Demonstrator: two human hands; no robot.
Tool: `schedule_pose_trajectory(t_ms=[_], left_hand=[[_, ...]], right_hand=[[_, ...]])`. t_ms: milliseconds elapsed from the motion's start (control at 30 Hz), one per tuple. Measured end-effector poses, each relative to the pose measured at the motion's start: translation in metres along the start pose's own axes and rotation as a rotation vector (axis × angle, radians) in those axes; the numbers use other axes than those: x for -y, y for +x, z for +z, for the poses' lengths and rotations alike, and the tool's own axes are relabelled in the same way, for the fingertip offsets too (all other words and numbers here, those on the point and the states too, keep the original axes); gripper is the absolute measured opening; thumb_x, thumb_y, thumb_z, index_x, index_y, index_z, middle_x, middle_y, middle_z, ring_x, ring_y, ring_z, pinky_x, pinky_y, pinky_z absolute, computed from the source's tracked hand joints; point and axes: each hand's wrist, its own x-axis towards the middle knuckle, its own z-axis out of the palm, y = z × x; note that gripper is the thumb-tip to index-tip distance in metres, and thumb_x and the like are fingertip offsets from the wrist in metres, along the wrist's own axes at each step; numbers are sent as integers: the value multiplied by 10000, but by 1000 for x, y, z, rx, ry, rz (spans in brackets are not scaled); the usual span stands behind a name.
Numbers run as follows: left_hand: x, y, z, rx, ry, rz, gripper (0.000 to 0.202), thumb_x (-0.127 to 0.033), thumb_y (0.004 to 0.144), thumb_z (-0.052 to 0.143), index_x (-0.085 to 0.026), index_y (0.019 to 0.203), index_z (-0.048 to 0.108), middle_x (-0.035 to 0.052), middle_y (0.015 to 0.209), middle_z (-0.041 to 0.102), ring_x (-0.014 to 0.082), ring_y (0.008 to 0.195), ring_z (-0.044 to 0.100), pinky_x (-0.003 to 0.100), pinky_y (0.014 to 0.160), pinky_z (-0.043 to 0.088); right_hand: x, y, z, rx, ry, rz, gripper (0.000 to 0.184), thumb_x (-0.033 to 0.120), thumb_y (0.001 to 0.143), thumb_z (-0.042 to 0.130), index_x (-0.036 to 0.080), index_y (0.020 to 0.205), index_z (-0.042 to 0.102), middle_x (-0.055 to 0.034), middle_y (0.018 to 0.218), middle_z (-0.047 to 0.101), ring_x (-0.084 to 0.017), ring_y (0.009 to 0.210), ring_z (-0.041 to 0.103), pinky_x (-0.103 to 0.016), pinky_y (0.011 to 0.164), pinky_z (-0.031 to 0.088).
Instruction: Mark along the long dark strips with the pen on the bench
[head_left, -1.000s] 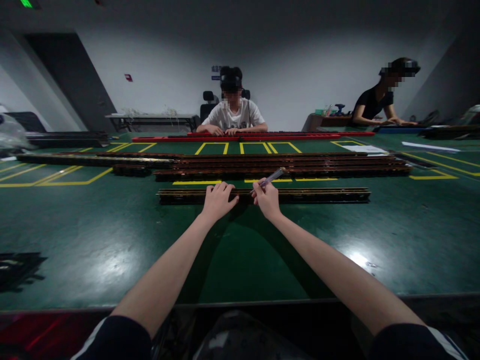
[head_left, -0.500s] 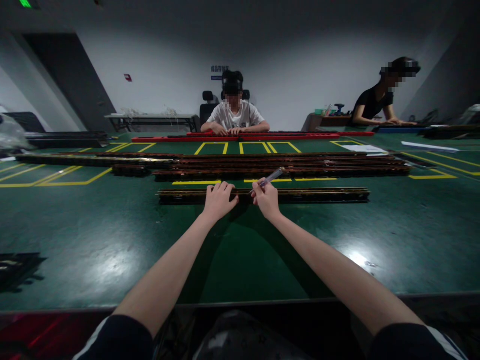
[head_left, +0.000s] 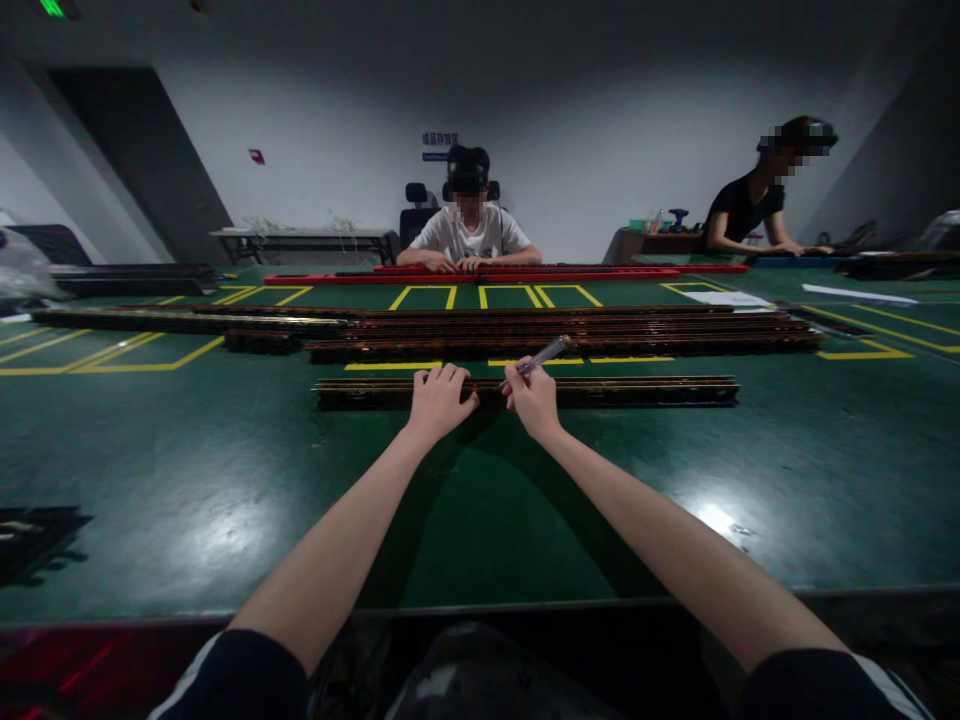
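Note:
A long, narrow dark rail [head_left: 645, 391] with thin brass-coloured lines along its top lies crosswise on the green table in front of me. My left hand [head_left: 441, 402] grips it left of its middle, fingers curled over the top and thumb on the near side. Just to the right, my right hand [head_left: 532, 400] is closed around a slim pen-like tool [head_left: 550, 352] with a translucent handle. It slants up to the right, and its thin lower end points down at the rail; whether it touches is too small to tell.
Behind the rail lies a row of similar dark rails [head_left: 570, 330]. Yellow tape [head_left: 150, 366] marks the table. Across it, a person in white [head_left: 472, 235] sits at red strips [head_left: 600, 272]; a person in black [head_left: 750, 210] is at right. Dark parts [head_left: 37, 540] lie at near left.
My hands, the tool and the rail have stayed practically in place. The person in white across the table has shifted slightly.

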Motion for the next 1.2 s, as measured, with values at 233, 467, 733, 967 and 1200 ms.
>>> schedule_pose_trajectory(t_ms=[233, 467, 733, 967, 1200], left_hand=[[-2, 1, -1, 8, 13, -11, 327, -366, 876, 484, -173, 1106, 612, 129, 1138, 647, 300, 1063, 560, 438, 890, 379], [0, 1, 0, -4, -4, -6, 322, -362, 870, 488, -169, 1095, 614, 132, 1121, 650, 305, 1054, 561, 446, 884, 377], [-1, 1, 0, 5, -3, -5, 327, -341, 868, 488, -153, 1107, 609, 137, 1127, 645, 301, 1060, 560, 445, 899, 379], [3, -1, 1, -20, -6, -6, 271, -286, 861, 485, -209, 1092, 604, 108, 1117, 647, 288, 1066, 557, 442, 906, 375], [3, -1, 2, -30, -12, 9, 297, -227, 866, 445, -204, 1115, 607, 114, 1117, 649, 290, 1065, 560, 455, 919, 370]], right_hand=[[2, -1, -1, 6, -10, 7, 323, 507, 860, 526, 203, 758, 488, 20, 594, 550, -108, 430, 517, -235, 419, 451], [2, 0, -1, 9, -18, -3, 349, 539, 857, 521, 206, 758, 488, 11, 604, 557, -110, 433, 513, -240, 415, 458], [2, -1, -1, 23, 8, -9, 340, 529, 855, 525, 203, 765, 494, 12, 617, 557, -110, 441, 516, -242, 427, 459], [2, 0, -1, 75, 12, -25, 404, 595, 829, 526, 195, 774, 506, 6, 624, 576, -107, 435, 519, -235, 414, 447], [1, 0, -1, 71, 6, -30, 427, 628, 820, 511, 204, 773, 502, 3, 635, 568, -116, 448, 519, -250, 432, 454]])
